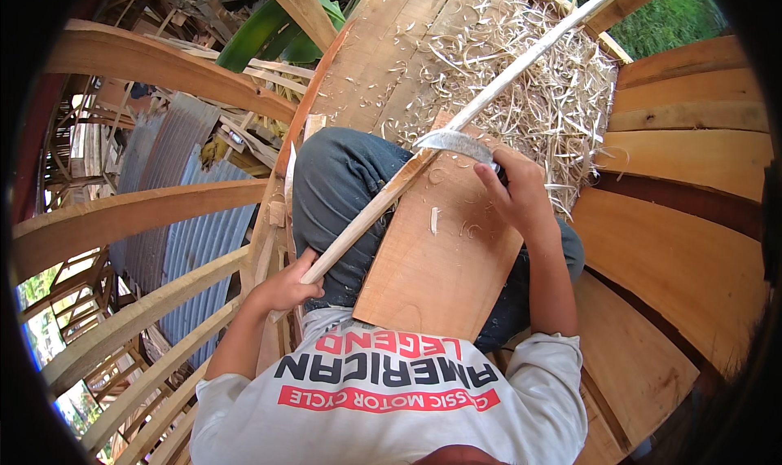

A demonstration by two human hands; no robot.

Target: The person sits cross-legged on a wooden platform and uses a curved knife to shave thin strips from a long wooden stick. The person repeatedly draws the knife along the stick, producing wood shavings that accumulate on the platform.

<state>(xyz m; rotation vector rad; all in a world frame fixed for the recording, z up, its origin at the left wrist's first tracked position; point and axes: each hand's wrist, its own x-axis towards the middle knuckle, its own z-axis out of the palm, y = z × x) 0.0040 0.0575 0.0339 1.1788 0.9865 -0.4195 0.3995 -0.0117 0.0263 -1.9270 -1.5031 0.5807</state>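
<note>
My left hand (pixel 287 286) is closed around the lower end of a long, pale wooden stick (pixel 520 70). The stick slants from beside my left thigh up to the far right, crossing over my lap. Its far part looks whiter and its middle browner. In my right hand (pixel 520 189) is a knife with a curved metal blade (pixel 458 144); its handle is mostly hidden by the fingers. The blade lies across the stick about midway along. Under both, a flat wooden board (pixel 440 257) rests on my lap, with a few small shavings on it.
Curly wood shavings (pixel 550 98) cover much of the plank floor (pixel 358 74) ahead. Wide wooden planks (pixel 676 212) form a wall at the right. Curved wooden ribs (pixel 155 212) stand at the left, with corrugated metal sheets (pixel 191 229) and scrap wood beyond them.
</note>
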